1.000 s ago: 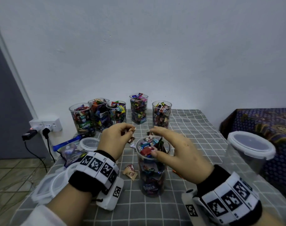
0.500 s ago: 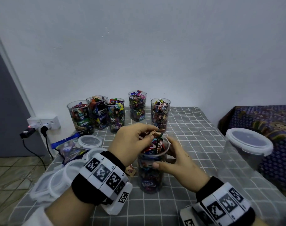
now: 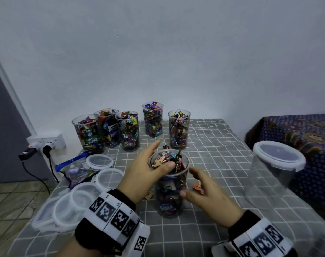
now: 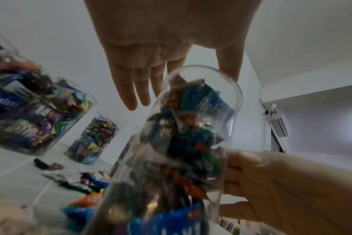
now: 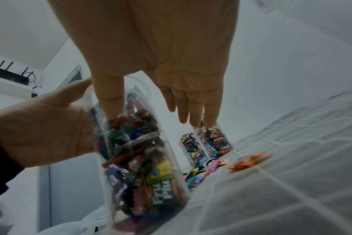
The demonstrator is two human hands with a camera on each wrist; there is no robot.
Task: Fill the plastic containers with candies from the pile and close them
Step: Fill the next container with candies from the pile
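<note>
A tall clear container point(image 3: 170, 197) packed with wrapped candies stands on the grey checked cloth in front of me, with no lid on it. My left hand point(image 3: 152, 158) reaches over its mouth with straight fingers and holds nothing; its thumb lies on the top candies. In the left wrist view the left hand point(image 4: 171, 66) hovers flat above the container point(image 4: 191, 127). My right hand point(image 3: 196, 184) is beside the container's right wall, fingers straight, thumb touching the wall. The right wrist view shows the same container point(image 5: 139, 159). An orange candy point(image 3: 198, 188) lies by the right hand.
Several filled, lidless containers point(image 3: 128, 132) line the back of the table. Loose lids point(image 3: 100, 161) and stacked lids point(image 3: 65, 210) lie left, beside a candy bag point(image 3: 76, 171). A large lidded tub point(image 3: 276, 164) stands right. A wall socket point(image 3: 46, 141) sits left.
My left hand moved from the table's candies to over the container and spread its fingers. My right hand's fingers straightened and drew off the container's wall, leaving only the thumb on it.
</note>
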